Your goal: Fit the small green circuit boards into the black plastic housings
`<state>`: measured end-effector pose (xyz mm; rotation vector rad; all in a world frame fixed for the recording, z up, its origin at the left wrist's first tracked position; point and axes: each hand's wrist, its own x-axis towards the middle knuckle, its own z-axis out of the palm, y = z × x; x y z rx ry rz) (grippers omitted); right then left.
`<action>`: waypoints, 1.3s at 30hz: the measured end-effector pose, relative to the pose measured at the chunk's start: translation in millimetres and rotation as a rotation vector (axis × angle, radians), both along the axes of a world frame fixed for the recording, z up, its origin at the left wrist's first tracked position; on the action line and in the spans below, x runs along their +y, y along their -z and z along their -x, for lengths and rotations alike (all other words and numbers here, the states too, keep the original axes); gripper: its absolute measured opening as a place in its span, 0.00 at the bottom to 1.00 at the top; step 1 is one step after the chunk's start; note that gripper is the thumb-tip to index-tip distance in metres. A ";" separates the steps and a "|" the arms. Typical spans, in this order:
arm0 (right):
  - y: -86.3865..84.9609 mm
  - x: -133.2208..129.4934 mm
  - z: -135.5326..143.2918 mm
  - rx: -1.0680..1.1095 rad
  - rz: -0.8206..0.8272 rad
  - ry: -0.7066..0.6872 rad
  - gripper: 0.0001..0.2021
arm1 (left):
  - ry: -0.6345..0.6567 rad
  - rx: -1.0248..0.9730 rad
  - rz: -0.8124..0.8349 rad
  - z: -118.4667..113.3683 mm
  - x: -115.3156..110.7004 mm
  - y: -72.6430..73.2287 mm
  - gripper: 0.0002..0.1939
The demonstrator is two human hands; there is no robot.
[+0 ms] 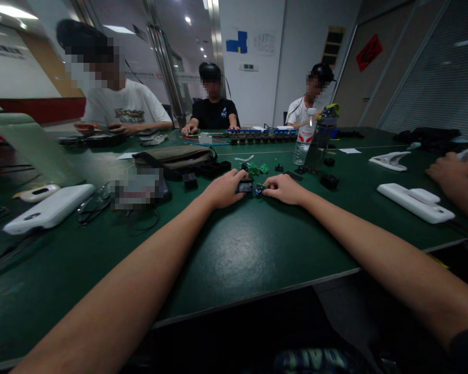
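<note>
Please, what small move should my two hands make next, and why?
Perhaps line up the small blue-green part in the right hand with the black piece in the left hand: each hand holds one, and they are close together.

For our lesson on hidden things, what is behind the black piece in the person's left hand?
Beyond the black piece, green pieces lie on the table. Whatever is directly behind it, or under the left hand, is covered.
</note>
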<state>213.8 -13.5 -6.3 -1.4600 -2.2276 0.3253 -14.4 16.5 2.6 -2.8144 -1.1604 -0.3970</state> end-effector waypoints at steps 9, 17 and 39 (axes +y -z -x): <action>1.6 2.2 -0.8 0.055 0.021 -0.026 0.08 | 0.000 -0.009 0.001 0.6 1.3 1.8 0.21; 3.6 4.5 -3.6 0.093 0.038 -0.065 0.10 | 0.011 -0.021 0.004 0.6 2.1 2.8 0.20; -1.2 1.2 -6.2 0.116 -0.031 -0.057 0.11 | 0.019 0.007 0.008 -5.1 2.5 2.8 0.21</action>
